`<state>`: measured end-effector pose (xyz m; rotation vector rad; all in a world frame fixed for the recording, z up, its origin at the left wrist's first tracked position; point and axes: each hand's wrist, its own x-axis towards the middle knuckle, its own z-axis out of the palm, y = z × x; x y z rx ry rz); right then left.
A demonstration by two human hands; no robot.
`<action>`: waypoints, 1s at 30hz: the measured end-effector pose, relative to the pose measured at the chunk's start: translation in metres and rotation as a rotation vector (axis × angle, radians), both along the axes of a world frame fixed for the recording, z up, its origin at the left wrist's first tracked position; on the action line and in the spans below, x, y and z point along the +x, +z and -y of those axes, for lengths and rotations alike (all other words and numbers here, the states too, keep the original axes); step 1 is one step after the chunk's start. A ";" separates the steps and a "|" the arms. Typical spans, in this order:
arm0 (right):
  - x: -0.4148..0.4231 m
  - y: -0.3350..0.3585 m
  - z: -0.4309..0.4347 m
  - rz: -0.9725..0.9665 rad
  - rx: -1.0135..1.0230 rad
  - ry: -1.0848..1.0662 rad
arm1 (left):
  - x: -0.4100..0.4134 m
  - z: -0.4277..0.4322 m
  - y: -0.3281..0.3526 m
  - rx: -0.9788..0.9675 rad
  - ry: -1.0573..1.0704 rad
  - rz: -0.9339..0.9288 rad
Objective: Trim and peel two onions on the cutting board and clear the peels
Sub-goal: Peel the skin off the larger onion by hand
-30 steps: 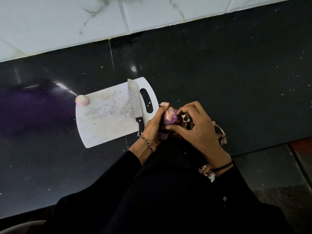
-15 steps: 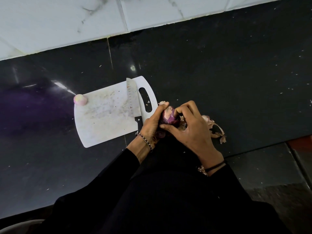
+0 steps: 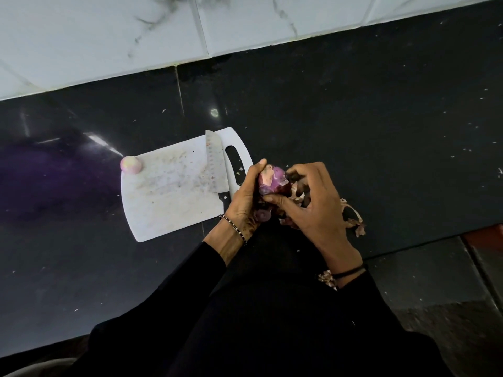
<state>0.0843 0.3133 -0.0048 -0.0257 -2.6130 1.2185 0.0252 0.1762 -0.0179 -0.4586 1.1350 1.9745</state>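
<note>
Onion (image 3: 270, 180) held just off cutting board's (image 3: 168, 208) right edge.

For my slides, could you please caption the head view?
Left hand and right hand peel a purple onion beside a cutting board bearing knife and peeled onion.

onions x2 (image 3: 131, 164) (image 3: 270, 180), cutting bd x1 (image 3: 168, 210), knife x1 (image 3: 213, 164), hands x2 (image 3: 245, 202) (image 3: 315, 213), peel heap x1 (image 3: 355, 220)

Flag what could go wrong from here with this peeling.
1. The knife lies on the board right beside the left hand holding the onion; a slip could brush the blade.
2. The peeled onion sits at the board's corner and could roll off.
3. Peels by the right hand lie near the counter edge; some may fall.
</note>
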 end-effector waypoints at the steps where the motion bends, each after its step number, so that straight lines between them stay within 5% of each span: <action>1: 0.000 0.000 -0.001 -0.019 -0.010 0.021 | -0.001 0.001 0.001 0.000 0.004 -0.002; 7: 0.001 -0.003 -0.008 -0.133 -0.027 0.039 | 0.000 0.000 -0.008 0.007 0.044 0.044; 20: 0.010 -0.008 -0.001 -0.018 0.128 0.140 | 0.001 0.004 -0.010 -0.072 0.134 0.109; 30: 0.018 -0.004 -0.007 -0.025 0.097 -0.018 | 0.003 0.002 0.010 -0.004 0.126 0.084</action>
